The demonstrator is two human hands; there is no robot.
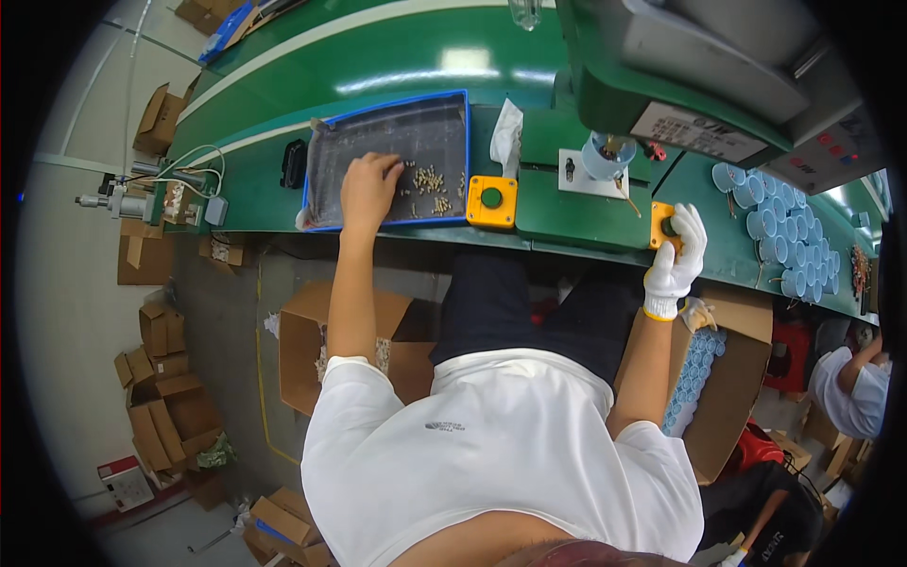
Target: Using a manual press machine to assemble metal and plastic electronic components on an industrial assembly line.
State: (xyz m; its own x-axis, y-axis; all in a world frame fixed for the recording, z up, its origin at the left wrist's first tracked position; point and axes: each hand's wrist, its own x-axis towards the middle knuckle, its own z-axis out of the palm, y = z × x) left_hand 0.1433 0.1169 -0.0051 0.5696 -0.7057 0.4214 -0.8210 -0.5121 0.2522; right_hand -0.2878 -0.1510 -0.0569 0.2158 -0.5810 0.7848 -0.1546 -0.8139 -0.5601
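Observation:
My bare left hand (369, 189) is over a shallow blue-rimmed tray (467, 132) with a dark lining. Its fingers are pinched together; whatever lies between them is hidden. Beside the fingertips, small brass-coloured pieces (429, 180) lie loose in the tray. My right hand (684, 250), in a white knitted glove, rests at a yellow button box (658, 225) with a green button, fingers stretched and thumb apart. Between the hands, a clear bluish cup-shaped part (606, 157) sits on a white plate (578, 176) under the green machine's head (631, 71).
Another yellow button box (492, 201) stands beside the tray, near a white tissue pack (507, 137). Many bluish cups (782, 227) crowd the bench at right. Below are an open carton (742, 378) of similar parts and another carton (307, 345). A co-worker's sleeve (839, 392) shows far right.

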